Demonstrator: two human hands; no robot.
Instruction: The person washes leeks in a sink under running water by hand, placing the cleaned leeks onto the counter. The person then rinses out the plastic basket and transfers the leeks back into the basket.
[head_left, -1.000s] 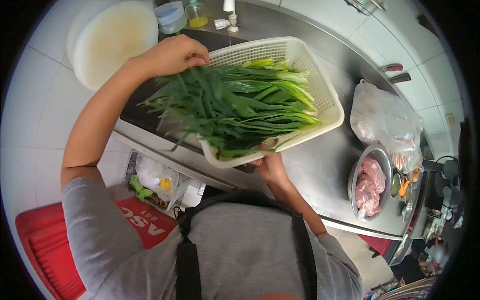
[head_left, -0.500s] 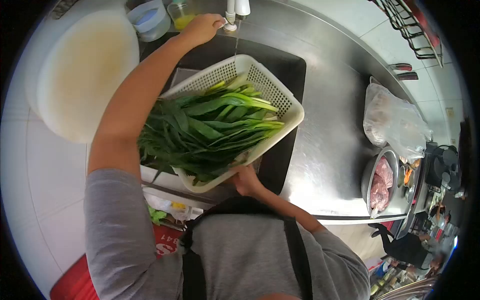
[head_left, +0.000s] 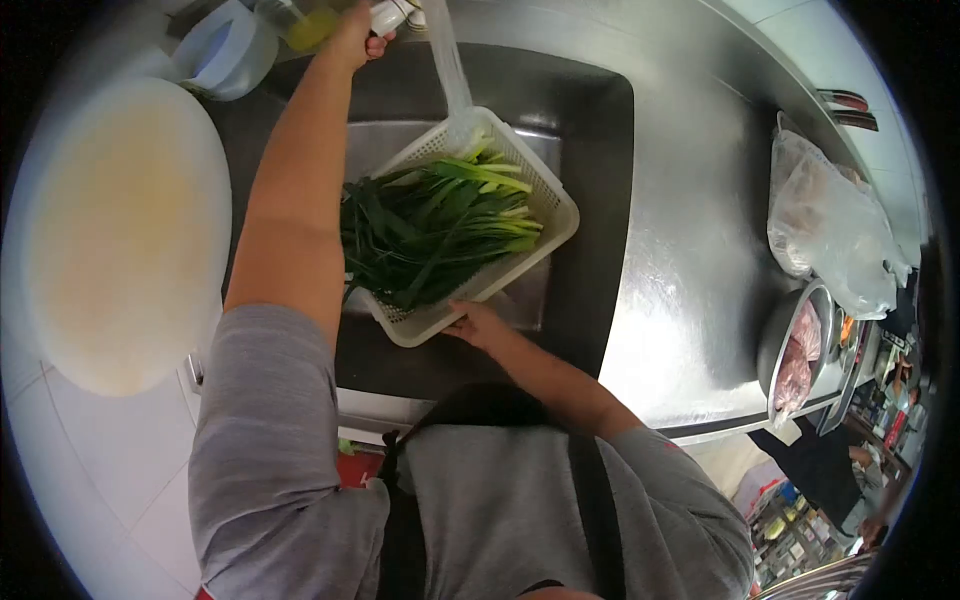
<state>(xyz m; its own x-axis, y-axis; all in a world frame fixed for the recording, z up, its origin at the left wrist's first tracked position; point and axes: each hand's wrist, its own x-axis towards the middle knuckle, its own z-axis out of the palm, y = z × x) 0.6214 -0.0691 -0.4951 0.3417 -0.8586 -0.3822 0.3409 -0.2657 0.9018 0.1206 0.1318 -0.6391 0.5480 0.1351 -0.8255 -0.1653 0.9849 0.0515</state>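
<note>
A white perforated plastic basket [head_left: 560,213] sits in the sink [head_left: 590,290], tilted in view and filled with long leafy greens [head_left: 440,215], dark at the leaves and pale at the stems. My right hand [head_left: 476,324] grips its near rim, the fingers partly hidden by it. At the top, my left hand [head_left: 352,36] is closed at the white tap [head_left: 390,14]. Water [head_left: 448,65] streams from the tap onto the basket's far corner and the pale stem ends.
A thick round chopping board [head_left: 125,235] stands left of the sink, with a plastic tub [head_left: 228,50] behind it. On the steel counter [head_left: 690,250] to the right are a plastic bag [head_left: 835,225] and a metal bowl of meat [head_left: 798,355]. Another person [head_left: 815,470] is farther right.
The tap's thin trickle has become a full stream. The basket now sits lower in the sink, with my right hand still on its rim. My view has shifted.
</note>
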